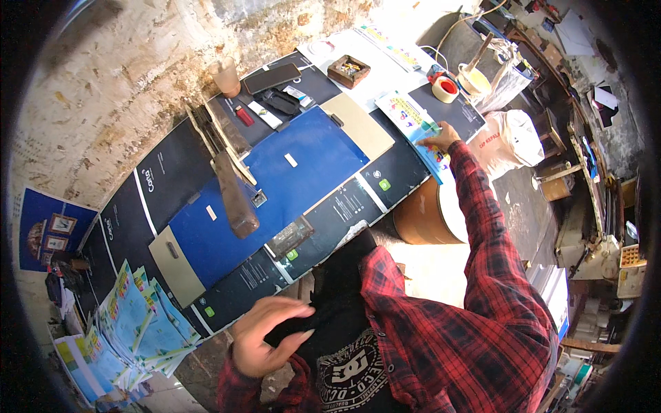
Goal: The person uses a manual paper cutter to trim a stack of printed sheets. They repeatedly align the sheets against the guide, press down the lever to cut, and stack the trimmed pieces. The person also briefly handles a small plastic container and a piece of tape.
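Your right hand (441, 138) touches the rectangular blue-and-white printed paper (406, 118) at the right end of the dark, cardboard-covered table (403, 165); whether its fingers are clamped on the paper, you cannot tell. Your left hand (260, 339) hangs before your body, thumb and fingers apart. Near the paper stands a cream tape roll with a red core (444, 96); left of it lies a flat, dark-blue rectangular board (310, 148).
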`<move>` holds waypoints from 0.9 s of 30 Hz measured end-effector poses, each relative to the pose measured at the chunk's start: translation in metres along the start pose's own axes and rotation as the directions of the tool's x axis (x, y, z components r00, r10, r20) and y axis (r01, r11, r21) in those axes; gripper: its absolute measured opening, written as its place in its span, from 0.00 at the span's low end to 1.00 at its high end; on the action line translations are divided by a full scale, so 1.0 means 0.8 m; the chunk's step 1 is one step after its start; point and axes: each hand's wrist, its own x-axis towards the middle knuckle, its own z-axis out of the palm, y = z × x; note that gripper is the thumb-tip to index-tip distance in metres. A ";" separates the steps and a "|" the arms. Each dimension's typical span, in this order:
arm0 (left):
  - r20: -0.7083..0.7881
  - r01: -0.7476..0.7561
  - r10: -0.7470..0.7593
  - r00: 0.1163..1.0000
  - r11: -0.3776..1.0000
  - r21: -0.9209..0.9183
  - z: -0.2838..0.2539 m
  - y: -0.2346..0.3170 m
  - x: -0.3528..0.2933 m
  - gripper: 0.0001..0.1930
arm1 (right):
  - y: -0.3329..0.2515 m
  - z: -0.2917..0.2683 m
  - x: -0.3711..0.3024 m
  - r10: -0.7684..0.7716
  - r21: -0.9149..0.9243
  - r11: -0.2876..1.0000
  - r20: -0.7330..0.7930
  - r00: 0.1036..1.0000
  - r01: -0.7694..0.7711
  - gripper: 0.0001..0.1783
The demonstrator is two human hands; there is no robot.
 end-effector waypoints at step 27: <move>-0.130 0.351 -0.392 0.911 0.901 -0.256 0.076 -0.114 -0.064 0.39 | -0.268 0.047 -0.246 -0.531 0.578 0.811 0.792 -0.302 0.089 0.20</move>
